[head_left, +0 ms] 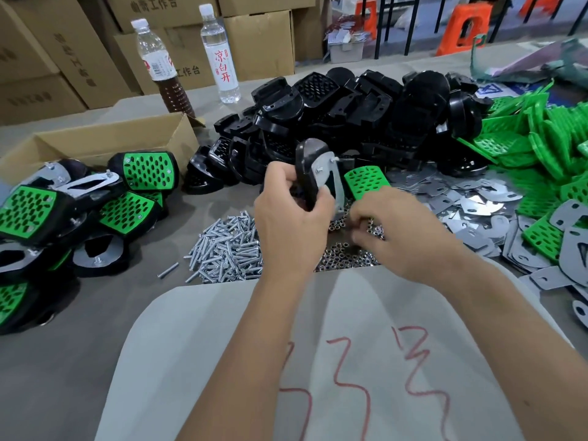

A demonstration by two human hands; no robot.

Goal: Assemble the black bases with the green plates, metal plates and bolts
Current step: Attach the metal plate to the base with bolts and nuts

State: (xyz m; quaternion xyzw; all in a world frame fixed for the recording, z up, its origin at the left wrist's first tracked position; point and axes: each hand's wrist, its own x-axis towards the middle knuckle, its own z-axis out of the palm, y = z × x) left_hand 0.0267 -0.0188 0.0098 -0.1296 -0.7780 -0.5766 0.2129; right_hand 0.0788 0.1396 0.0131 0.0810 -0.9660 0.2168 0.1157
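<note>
Beyond both hands I see the black bases heap (350, 116). Left hand (289, 214) grips one black base (306, 173) upright by its rim, metal plate (327, 173) on it, bolts protruding. Rigid, light; I'd hold the edges. Right hand (391, 224) curls into the nuts (346, 256), apparently pinching one; small, slippery.

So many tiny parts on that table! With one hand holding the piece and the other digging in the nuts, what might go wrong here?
1. The left hand holds the base upright on edge; its bolts show no nuts yet, so they might slide out.
2. The right hand picks in the nut pile; small nuts may slip from the fingers or scatter.
3. The nut pile lies at the table edge, so stray nuts could roll off.
</note>
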